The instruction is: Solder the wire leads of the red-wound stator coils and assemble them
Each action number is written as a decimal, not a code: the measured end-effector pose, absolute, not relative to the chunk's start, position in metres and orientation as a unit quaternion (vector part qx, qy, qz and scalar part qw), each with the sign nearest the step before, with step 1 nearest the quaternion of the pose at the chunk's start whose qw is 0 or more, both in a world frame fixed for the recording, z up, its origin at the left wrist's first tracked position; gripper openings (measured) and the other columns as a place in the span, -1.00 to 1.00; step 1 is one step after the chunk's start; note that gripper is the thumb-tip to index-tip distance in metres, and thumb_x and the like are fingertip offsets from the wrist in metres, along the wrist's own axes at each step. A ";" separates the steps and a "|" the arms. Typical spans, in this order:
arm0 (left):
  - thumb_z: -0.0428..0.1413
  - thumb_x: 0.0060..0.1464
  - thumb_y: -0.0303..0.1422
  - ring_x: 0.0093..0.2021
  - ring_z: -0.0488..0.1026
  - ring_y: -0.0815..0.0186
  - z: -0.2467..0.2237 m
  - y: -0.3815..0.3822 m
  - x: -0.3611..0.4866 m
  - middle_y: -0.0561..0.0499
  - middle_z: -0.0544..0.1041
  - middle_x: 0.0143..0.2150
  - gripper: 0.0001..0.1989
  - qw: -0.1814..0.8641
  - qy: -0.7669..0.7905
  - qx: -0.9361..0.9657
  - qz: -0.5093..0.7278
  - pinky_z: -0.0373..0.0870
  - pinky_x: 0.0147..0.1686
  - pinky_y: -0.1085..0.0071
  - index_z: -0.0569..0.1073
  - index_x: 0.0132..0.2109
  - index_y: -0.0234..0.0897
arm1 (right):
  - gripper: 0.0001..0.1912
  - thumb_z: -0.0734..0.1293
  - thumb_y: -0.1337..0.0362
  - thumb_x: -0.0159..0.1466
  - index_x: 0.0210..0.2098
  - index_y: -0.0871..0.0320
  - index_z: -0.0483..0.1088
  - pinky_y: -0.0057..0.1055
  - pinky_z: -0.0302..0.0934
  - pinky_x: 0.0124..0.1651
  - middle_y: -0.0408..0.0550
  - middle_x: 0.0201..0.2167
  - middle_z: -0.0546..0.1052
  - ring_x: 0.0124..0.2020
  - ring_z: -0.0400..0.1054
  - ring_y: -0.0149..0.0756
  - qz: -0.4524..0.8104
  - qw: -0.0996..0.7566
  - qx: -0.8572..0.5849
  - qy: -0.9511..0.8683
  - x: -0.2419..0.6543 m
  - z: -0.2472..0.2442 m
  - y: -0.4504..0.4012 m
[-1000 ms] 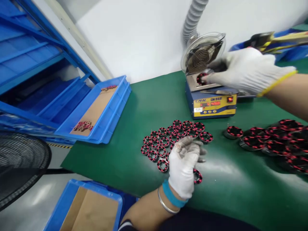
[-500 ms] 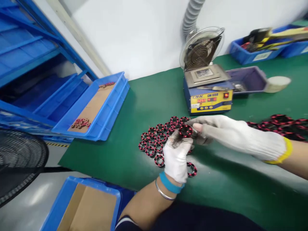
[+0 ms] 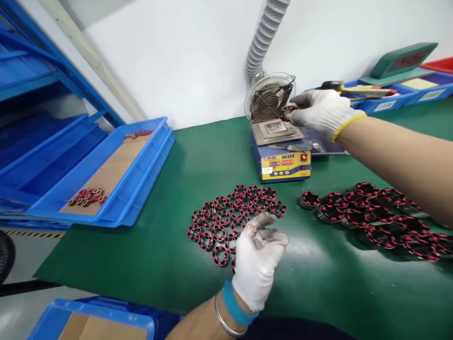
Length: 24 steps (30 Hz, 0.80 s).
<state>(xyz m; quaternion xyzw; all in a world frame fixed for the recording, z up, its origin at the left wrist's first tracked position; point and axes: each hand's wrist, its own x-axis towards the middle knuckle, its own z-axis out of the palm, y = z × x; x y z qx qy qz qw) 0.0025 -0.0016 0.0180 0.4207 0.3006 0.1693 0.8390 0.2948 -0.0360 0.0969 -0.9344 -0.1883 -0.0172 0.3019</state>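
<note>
Head camera gives me the green bench (image 3: 159, 255) with roughly twenty red-and-black wound rings (image 3: 233, 212) lying flat in one cluster near its front edge; a few are hidden under my left hand, so I cannot fix the count. A second heap of larger wound rings (image 3: 375, 219) runs along the right side, overlapping too much to count. One solder pot (image 3: 281, 153) stands toward the back edge, with one round fan guard (image 3: 269, 97) and one grey hose (image 3: 262, 38) rising behind it. Two blue trays show: one tray (image 3: 141, 189) off the bench's left edge, a second tray (image 3: 106, 321) below the front edge.

My right hand (image 3: 320, 111), gloved, reaches out with the arm extended across the right side, fingers pinched on a single ring (image 3: 287, 112) held just above the pot's plate. My left hand (image 3: 258, 257), also gloved, rests at the cluster's near side, fingers loosely curled with the thumb up; I cannot tell whether it grips anything.
</note>
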 end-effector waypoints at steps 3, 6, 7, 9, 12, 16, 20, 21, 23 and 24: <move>0.44 -0.33 -0.38 -0.44 0.33 0.43 0.020 -0.002 0.003 0.01 0.51 -0.33 -0.59 0.841 0.298 0.423 0.158 0.29 -0.40 0.44 0.52 -0.26 -0.29 | -0.33 0.31 0.04 0.23 0.25 0.24 0.40 -0.28 0.14 0.16 0.14 0.07 0.48 0.07 0.34 -0.26 -0.015 0.261 -0.947 -0.189 0.308 0.099 -0.025; 0.45 -0.31 -0.33 -0.44 0.32 0.42 0.021 -0.001 0.002 0.02 0.50 -0.36 -0.60 0.841 0.295 0.423 0.163 0.28 -0.41 0.45 0.52 -0.26 -0.28 | -0.34 0.30 0.02 0.22 0.25 0.17 0.41 -0.27 0.15 0.15 0.13 0.11 0.47 0.09 0.34 -0.23 -0.014 0.242 -0.946 -0.215 0.313 0.091 -0.018; 0.45 -0.31 -0.31 -0.44 0.31 0.42 0.021 -0.001 0.002 0.02 0.49 -0.38 -0.59 0.840 0.294 0.426 0.161 0.27 -0.42 0.45 0.52 -0.26 -0.28 | -0.35 0.30 0.03 0.22 0.25 0.17 0.40 -0.26 0.15 0.14 0.13 0.12 0.46 0.10 0.34 -0.20 -0.014 0.238 -0.947 -0.213 0.314 0.088 -0.016; 0.46 -0.31 -0.28 -0.46 0.31 0.41 0.020 -0.001 0.001 0.04 0.45 -0.44 -0.56 0.839 0.293 0.434 0.149 0.27 -0.43 0.44 0.52 -0.25 -0.29 | -0.36 0.30 0.05 0.24 0.24 0.21 0.40 -0.27 0.14 0.15 0.14 0.14 0.44 0.15 0.33 -0.17 -0.013 0.231 -0.952 -0.201 0.316 0.084 -0.013; 0.48 -0.31 -0.24 -0.46 0.30 0.41 0.020 -0.002 0.002 0.06 0.43 -0.47 -0.53 0.838 0.290 0.441 0.138 0.26 -0.44 0.45 0.52 -0.23 -0.29 | -0.35 0.29 0.03 0.26 0.23 0.28 0.39 -0.29 0.13 0.16 0.16 0.16 0.42 0.21 0.30 -0.11 -0.007 0.218 -0.955 -0.200 0.314 0.081 -0.010; 0.49 -0.34 -0.22 -0.47 0.28 0.43 0.022 -0.002 0.003 0.08 0.42 -0.49 -0.52 0.844 0.298 0.426 0.132 0.26 -0.46 0.47 0.51 -0.26 -0.29 | -0.33 0.29 0.00 0.26 0.26 0.26 0.37 -0.24 0.13 0.18 0.20 0.18 0.40 0.23 0.28 -0.02 -0.013 0.209 -0.954 -0.214 0.310 0.081 -0.010; 0.51 -0.38 -0.23 -0.46 0.29 0.44 0.024 -0.002 0.003 0.07 0.43 -0.49 -0.47 0.848 0.302 0.415 0.130 0.28 -0.43 0.48 0.51 -0.24 -0.31 | -0.35 0.26 0.01 0.28 0.26 0.22 0.37 -0.24 0.12 0.18 0.19 0.18 0.40 0.23 0.28 -0.08 -0.013 0.208 -0.954 -0.216 0.309 0.081 -0.010; 0.51 -0.37 -0.23 -0.46 0.29 0.44 0.024 -0.002 0.003 0.06 0.44 -0.49 -0.48 0.848 0.301 0.415 0.132 0.28 -0.43 0.48 0.51 -0.25 -0.31 | -0.36 0.25 0.01 0.28 0.25 0.23 0.37 -0.26 0.13 0.17 0.19 0.17 0.41 0.23 0.28 -0.11 -0.013 0.210 -0.954 -0.216 0.310 0.082 -0.010; 0.50 -0.36 -0.21 -0.47 0.28 0.44 0.023 -0.002 0.002 0.06 0.44 -0.48 -0.48 0.848 0.297 0.418 0.134 0.26 -0.44 0.48 0.51 -0.25 -0.31 | -0.38 0.25 0.02 0.29 0.23 0.25 0.39 -0.30 0.14 0.15 0.19 0.14 0.42 0.21 0.29 -0.16 -0.020 0.215 -0.953 -0.212 0.311 0.083 -0.011; 0.50 -0.35 -0.21 -0.47 0.27 0.44 0.023 -0.002 0.002 0.06 0.43 -0.49 -0.49 0.847 0.297 0.420 0.134 0.25 -0.44 0.48 0.51 -0.24 -0.31 | -0.39 0.25 0.03 0.29 0.22 0.25 0.40 -0.31 0.14 0.15 0.18 0.13 0.43 0.20 0.30 -0.16 -0.024 0.218 -0.952 -0.214 0.311 0.084 -0.012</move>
